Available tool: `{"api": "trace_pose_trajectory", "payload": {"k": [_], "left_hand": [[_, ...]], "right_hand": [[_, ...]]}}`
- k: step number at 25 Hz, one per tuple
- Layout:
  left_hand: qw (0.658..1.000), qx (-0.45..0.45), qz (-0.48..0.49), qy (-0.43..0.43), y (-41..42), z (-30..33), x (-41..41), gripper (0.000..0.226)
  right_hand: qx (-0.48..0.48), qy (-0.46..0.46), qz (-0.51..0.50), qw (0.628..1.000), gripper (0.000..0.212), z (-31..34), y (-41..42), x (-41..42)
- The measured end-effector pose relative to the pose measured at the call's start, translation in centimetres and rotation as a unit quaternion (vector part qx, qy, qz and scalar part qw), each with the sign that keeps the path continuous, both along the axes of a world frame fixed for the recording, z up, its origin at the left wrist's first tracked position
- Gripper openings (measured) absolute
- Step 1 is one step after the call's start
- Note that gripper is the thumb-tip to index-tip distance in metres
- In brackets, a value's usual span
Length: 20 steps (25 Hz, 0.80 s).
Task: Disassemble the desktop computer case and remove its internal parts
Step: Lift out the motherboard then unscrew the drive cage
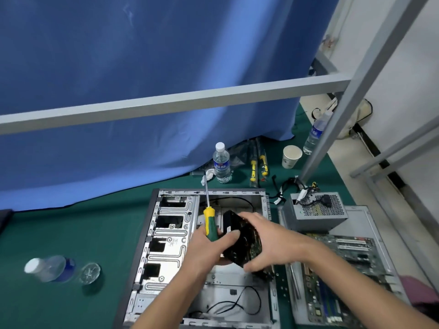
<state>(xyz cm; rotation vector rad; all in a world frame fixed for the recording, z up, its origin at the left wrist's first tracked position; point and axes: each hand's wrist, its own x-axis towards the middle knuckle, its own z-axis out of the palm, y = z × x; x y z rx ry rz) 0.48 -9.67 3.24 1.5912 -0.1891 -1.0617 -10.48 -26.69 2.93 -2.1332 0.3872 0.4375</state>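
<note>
Hands [209, 245] [268, 243] hold drive [244, 241] over case [166, 233]

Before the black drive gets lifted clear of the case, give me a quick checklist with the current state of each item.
1. Both hands on the drive: ok; right hand over it, left hand gripping its near edge.
2. Left hand free of tools: not ok; it also holds the screwdriver.
3. Cables off the drive: cannot tell; its underside is hidden.
4. Path above the case open: ok.
5. Put-down spot: ok; bare green mat left of the case.
</note>
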Motion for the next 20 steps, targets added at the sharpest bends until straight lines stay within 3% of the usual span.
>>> {"api": "trace_pose_trajectory", "payload": {"k": [2,5,8,10,14,20], "left_hand": [[0.999,0.007,0.004,0.039,-0.8,0.3,-1.2,0.051],[0.996,0.016,0.021,0.081,-1.6,0.4,-2.9,0.042],[0.994,0.043,0.016,0.096,-2.1,-0.5,-5.0,0.030],[0.994,0.060,0.008,0.093,-2.4,-1.3,-6.1,0.026],[0.993,0.100,-0.042,0.056,-3.6,-2.7,-7.5,0.021],[0.984,0.143,-0.107,0.020,-6.5,-4.4,-9.1,0.023]], "right_hand": [[0.092,0.002,-0.051,0.994,0.117,-0.1,-1.6,-1.7],[0.193,0.005,-0.146,0.970,0.126,-0.5,-4.2,-4.5],[0.189,0.001,-0.190,0.963,0.126,-1.2,-6.6,-7.5],[0.148,0.002,-0.179,0.973,0.125,-1.9,-8.0,-9.0],[-0.038,0.055,-0.065,0.996,0.124,-3.7,-10.0,-11.1],[-0.254,0.129,0.004,0.959,0.130,-10.1,-11.5,-13.0]]}}
